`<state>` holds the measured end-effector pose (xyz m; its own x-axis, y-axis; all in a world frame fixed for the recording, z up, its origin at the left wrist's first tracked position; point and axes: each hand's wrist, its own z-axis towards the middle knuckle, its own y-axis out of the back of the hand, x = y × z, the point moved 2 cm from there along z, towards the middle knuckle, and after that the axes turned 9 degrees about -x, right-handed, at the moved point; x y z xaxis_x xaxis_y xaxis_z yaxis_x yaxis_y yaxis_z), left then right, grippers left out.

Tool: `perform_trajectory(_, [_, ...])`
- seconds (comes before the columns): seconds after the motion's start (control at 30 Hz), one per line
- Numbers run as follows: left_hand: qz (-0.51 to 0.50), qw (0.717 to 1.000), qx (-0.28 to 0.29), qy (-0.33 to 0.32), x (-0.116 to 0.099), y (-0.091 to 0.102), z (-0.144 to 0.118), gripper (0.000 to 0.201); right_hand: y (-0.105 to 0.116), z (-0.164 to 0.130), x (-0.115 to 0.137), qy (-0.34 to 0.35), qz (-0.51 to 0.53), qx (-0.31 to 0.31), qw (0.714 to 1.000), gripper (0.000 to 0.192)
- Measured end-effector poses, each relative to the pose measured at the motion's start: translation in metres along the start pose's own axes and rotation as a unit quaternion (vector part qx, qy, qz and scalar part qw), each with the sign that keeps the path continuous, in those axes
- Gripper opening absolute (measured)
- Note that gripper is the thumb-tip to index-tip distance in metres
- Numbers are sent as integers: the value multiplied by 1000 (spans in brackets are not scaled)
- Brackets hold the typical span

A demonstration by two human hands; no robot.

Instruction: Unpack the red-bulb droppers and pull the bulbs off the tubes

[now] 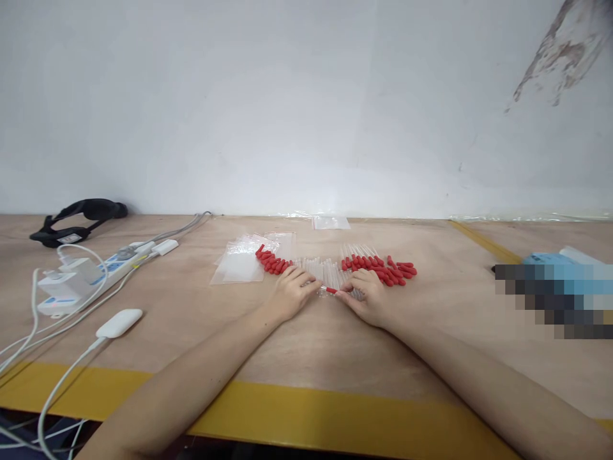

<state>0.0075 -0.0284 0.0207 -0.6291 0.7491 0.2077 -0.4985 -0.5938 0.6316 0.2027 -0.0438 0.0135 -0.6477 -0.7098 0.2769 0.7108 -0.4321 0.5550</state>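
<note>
Your left hand [291, 292] and right hand [364, 295] pinch one red-capped dropper [330, 290], apparently capping it, before the dropper pile [330, 268]; seat the cap squarely next.

Both bare forearms reach forward from the lower corners of the view and converge toward the middle, wrists low and nearly flat. The left hand [291, 292] lies palm down with its fingers curled loosely and the fingertips pointing right, toward the other hand. The right hand [364, 295] mirrors it, palm down, knuckles raised a little, its thumb and forefinger drawn together in a pinch at the point where the two hands almost meet; whether the fingertips of the two hands touch cannot be told.
</note>
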Motion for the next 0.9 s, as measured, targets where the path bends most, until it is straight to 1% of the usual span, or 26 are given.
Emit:
perform_trajectory(0.07, [-2, 1000, 15, 7, -1, -2, -1, 20, 0, 0, 2, 2, -23, -8, 1000, 17])
perform_trajectory(0.13, [-2, 1000, 11, -1, -4, -3, -1, 20, 0, 1, 5, 13, -58, -21, 998, 18])
perform_trajectory(0.2, [-6, 1000, -7, -19, -7, -4, -1, 19, -3, 1, 10, 48, -91, -28, 994, 22])
perform_trajectory(0.3, [-15, 999, -30, -33, -12, -4, 0, 18, -9, 0, 14, 108, -130, -21, 985, 17])
perform_trajectory(0.4, [-8, 999, -21, -30, -15, -3, 0, 21, -9, 0, 14, 143, -155, -28, 977, 16])
perform_trajectory(0.57, [-12, 999, -17, -31, -15, -1, 0, 19, -6, 0, 13, 191, -168, -38, 966, 16])
perform_trajectory(0.77, [-54, 998, -17, -7, -13, -1, -2, 21, -4, -2, 10, 214, -160, -48, 962, 13])
perform_trajectory(0.9, [-57, 998, -21, -1, -14, 1, -2, 23, -1, -3, 10, 235, -161, -53, 957, 12])
